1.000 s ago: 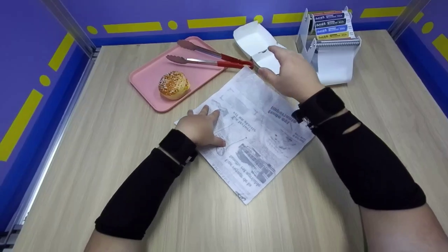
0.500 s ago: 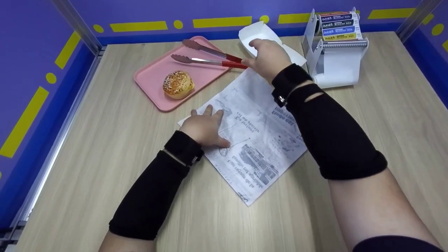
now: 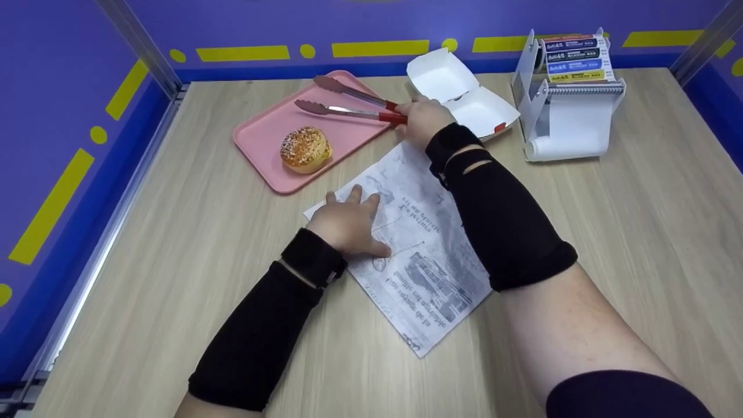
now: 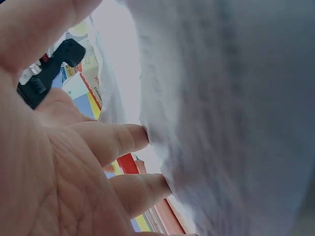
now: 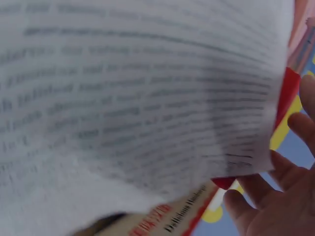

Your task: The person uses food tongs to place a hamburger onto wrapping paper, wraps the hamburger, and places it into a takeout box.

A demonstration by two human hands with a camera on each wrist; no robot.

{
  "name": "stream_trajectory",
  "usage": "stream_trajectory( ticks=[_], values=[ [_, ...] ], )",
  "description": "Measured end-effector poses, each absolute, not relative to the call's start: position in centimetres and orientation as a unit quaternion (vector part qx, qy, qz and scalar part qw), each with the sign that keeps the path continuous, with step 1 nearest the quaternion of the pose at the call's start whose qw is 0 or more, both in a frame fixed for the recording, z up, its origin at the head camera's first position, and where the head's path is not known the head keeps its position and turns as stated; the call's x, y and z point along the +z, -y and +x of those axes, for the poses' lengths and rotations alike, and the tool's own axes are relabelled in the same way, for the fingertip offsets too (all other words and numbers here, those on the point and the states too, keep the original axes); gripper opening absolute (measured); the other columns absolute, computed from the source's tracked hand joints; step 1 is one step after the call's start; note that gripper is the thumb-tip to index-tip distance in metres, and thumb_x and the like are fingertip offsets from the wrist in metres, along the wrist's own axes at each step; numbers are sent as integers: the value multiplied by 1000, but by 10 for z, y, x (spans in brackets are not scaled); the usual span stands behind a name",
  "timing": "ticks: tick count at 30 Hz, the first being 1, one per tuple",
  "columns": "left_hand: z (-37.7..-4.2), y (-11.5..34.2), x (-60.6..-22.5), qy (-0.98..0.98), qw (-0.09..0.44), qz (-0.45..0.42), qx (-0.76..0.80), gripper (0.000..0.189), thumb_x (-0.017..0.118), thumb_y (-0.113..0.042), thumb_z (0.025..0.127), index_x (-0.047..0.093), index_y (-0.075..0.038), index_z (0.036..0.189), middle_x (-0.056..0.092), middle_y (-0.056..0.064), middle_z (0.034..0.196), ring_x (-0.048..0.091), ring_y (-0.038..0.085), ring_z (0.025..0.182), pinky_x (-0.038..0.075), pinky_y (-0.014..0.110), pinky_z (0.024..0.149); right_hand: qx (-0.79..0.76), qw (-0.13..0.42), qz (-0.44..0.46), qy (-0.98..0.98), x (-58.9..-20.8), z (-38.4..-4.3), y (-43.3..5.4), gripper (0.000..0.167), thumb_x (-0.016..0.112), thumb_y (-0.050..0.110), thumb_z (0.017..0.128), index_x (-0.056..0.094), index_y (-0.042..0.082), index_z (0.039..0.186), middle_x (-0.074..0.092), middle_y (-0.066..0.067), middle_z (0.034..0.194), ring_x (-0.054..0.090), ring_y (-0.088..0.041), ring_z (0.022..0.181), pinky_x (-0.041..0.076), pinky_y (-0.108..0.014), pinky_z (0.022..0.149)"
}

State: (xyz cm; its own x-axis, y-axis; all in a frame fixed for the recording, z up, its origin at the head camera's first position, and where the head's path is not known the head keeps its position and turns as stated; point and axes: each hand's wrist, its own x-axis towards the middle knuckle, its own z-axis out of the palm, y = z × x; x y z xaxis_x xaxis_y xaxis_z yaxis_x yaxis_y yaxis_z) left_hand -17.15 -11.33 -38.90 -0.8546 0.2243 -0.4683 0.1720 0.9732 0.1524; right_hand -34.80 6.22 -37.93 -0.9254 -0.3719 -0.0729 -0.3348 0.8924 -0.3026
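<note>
My left hand point(image 3: 351, 227) rests on the left part of a printed sheet of wrapping paper point(image 3: 441, 290), fingers spread. In the left wrist view its fingertips point(image 4: 160, 186) touch the paper. My right hand point(image 3: 428, 123) is at the handle end of the red-handled tongs point(image 3: 354, 111). The right wrist view shows its fingers point(image 5: 258, 189) loosely bent beside the red handle point(image 5: 287, 96), not closed round it; the paper hides part of the handle. The tongs' jaws lie apart on a pink tray point(image 3: 261, 151). A seeded bun point(image 3: 305, 150) with a yellow filling sits on the tray.
An opened white takeout box point(image 3: 484, 113) stands behind my right hand. To its right is a label dispenser point(image 3: 574, 98) with several coloured rolls and a hanging white strip. Purple walls point(image 3: 244, 26) border the wooden tabletop point(image 3: 638, 232).
My right hand has moved left, from over the white box to the tongs' handles. The left hand stays on the paper. The camera view has shifted slightly.
</note>
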Motion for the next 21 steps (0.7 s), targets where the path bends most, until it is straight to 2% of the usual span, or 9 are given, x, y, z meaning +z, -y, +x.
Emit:
stream_trajectory(
  ticks=[3, 7, 11, 18, 21],
  values=[
    [-171, 113, -389, -962, 249, 101, 51, 121, 76, -76, 79, 18, -23, 170, 7, 18, 177, 16, 70, 149, 43, 78, 106, -128, 70, -174, -974, -389, -352, -62, 45, 62, 28, 106, 58, 16, 149, 59, -21, 147, 54, -40, 137, 32, -59, 122],
    [-171, 113, -388, -962, 250, 99, 49, 121, 76, -76, 78, 18, -23, 170, 6, 18, 177, 15, 69, 149, 44, 76, 106, -125, 58, -164, -977, -396, -360, -59, 35, 65, 28, 105, 67, 18, 138, 68, -13, 140, 57, -35, 132, 22, -60, 119],
    [-172, 113, -388, -962, 251, 97, 47, 122, 76, -77, 78, 17, -24, 170, 5, 17, 177, 14, 69, 150, 45, 76, 105, -123, 48, -167, -977, -395, -362, -59, 27, 65, 25, 105, 71, 15, 129, 72, -13, 131, 63, -35, 120, 29, -56, 107],
    [-172, 113, -388, -962, 250, 102, 50, 121, 76, -75, 79, 17, -23, 170, 6, 18, 177, 15, 69, 149, 44, 76, 106, -135, 40, -162, -977, -392, -361, -60, 23, 66, 26, 105, 75, 13, 121, 76, -10, 121, 66, -32, 111, 32, -52, 102],
    [-172, 112, -388, -962, 249, 101, 50, 121, 76, -76, 79, 17, -23, 170, 6, 18, 177, 15, 69, 149, 43, 76, 107, -137, 40, -172, -975, -390, -358, -58, 24, 65, 27, 105, 74, 12, 121, 74, -12, 122, 63, -32, 112, 33, -51, 99]
  ],
)
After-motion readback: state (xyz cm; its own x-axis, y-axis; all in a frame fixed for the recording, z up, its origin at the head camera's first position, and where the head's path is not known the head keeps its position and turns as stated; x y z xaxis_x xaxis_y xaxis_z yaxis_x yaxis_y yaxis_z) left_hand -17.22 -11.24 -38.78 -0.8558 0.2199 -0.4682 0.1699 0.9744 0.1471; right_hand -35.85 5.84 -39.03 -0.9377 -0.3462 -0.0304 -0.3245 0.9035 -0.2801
